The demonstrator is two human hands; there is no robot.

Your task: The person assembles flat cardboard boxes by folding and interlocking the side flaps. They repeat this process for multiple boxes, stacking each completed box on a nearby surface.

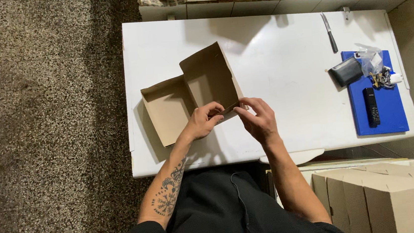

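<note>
- I see the brown cardboard box (pixel 192 95) lying on the white worktop (pixel 283 70), near its front edge and left of the middle, just before me.
- The left half (pixel 166 112) is already shaped: its low walls stand up around a flat bottom.
- The right half (pixel 211 76) is raised and tilted, and its near edge is not yet folded in, as far as I can judge.
- My left hand (pixel 202 122) pinches this near edge with thumb and fingertips pressed together on the cardboard.
- My right hand (pixel 258 119) meets it from the other side, fingers curled, pinching the same edge flap.
- So I judge the folding about half done; the walls of the raised half and the closing are left.
- Finished boxes (pixel 383 196) stand at the lower right, beside me.
</note>
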